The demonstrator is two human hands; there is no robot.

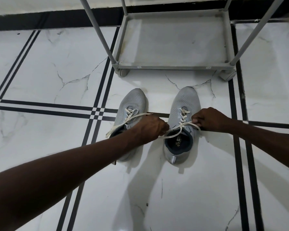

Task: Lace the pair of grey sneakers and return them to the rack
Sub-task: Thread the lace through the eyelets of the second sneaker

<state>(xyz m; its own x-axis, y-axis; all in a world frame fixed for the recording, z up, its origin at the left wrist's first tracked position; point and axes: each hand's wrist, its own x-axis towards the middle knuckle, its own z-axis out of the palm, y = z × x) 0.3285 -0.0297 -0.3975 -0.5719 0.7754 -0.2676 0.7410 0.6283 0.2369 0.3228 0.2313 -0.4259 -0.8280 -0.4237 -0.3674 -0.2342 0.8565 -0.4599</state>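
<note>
Two grey sneakers stand side by side on the floor, toes pointing at the rack. The left sneaker has loose white laces trailing to its left; my forearm covers its heel. The right sneaker is laced up the front, and its white lace crosses over the dark opening. My left hand pinches one end of that lace between the two shoes. My right hand grips the other end at the shoe's right side. The lace is pulled taut between both hands.
A grey shoe rack stands just beyond the toes, its bottom shelf bare, with upright poles rising at the corners. White marble-look floor tiles with black stripes surround the shoes. A dark skirting runs along the wall behind.
</note>
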